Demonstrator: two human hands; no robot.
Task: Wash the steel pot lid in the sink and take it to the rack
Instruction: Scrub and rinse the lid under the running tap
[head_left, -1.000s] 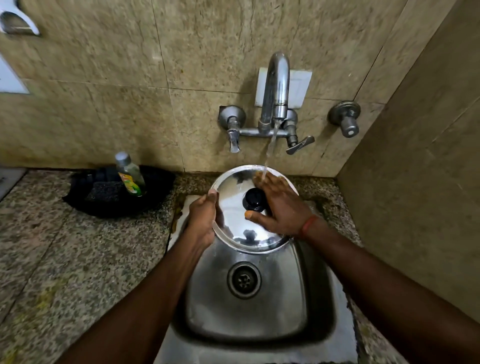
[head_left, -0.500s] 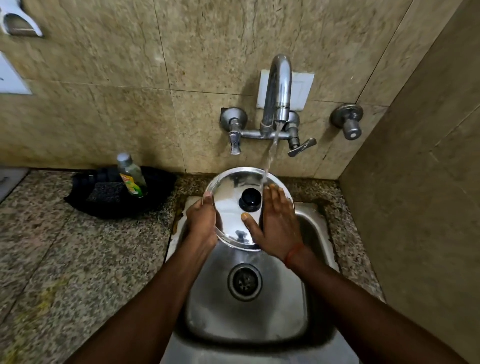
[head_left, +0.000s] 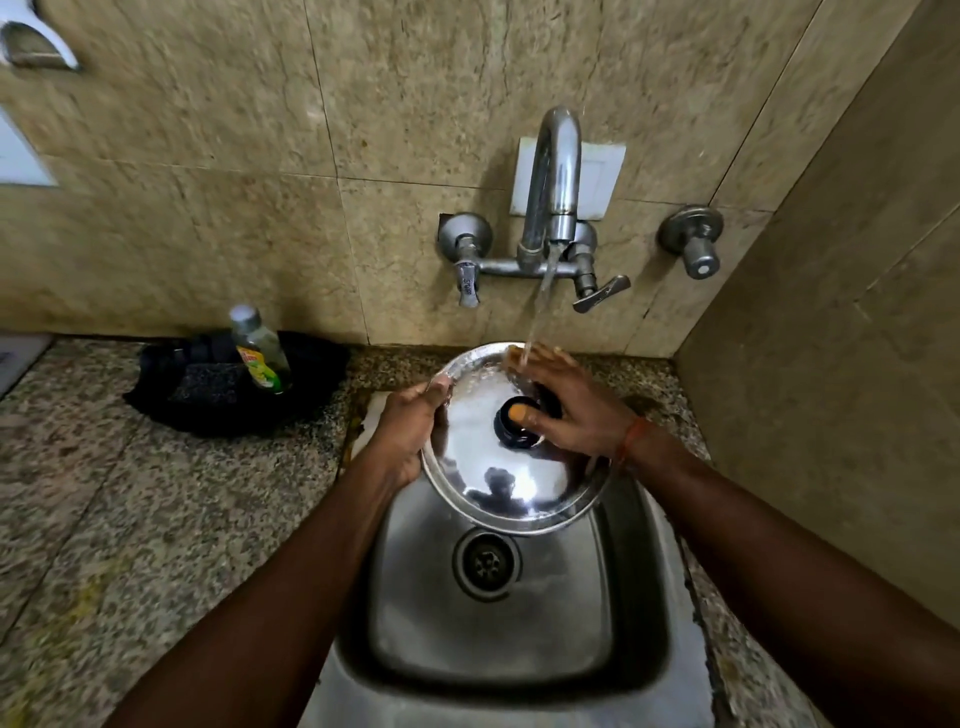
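The round steel pot lid (head_left: 498, 478) with a black knob (head_left: 511, 431) is held tilted over the steel sink (head_left: 519, 613), top face towards me. My left hand (head_left: 410, 431) grips the lid's left rim. My right hand (head_left: 566, 405) lies flat across the lid's upper right, its thumb on the knob and its fingers under the running water. The stream falls from the wall tap (head_left: 553, 176) onto the lid's far edge. No rack is in view.
A dish soap bottle (head_left: 260, 348) stands in a black tray (head_left: 208, 395) with a scrubber on the speckled granite counter (head_left: 130, 519) to the left. A second valve (head_left: 693, 241) is on the tiled wall. A side wall closes in on the right.
My right hand has slid up and to the right over the lid, the thumb now on the knob. The lid is tilted a bit more; my left hand keeps its grip.
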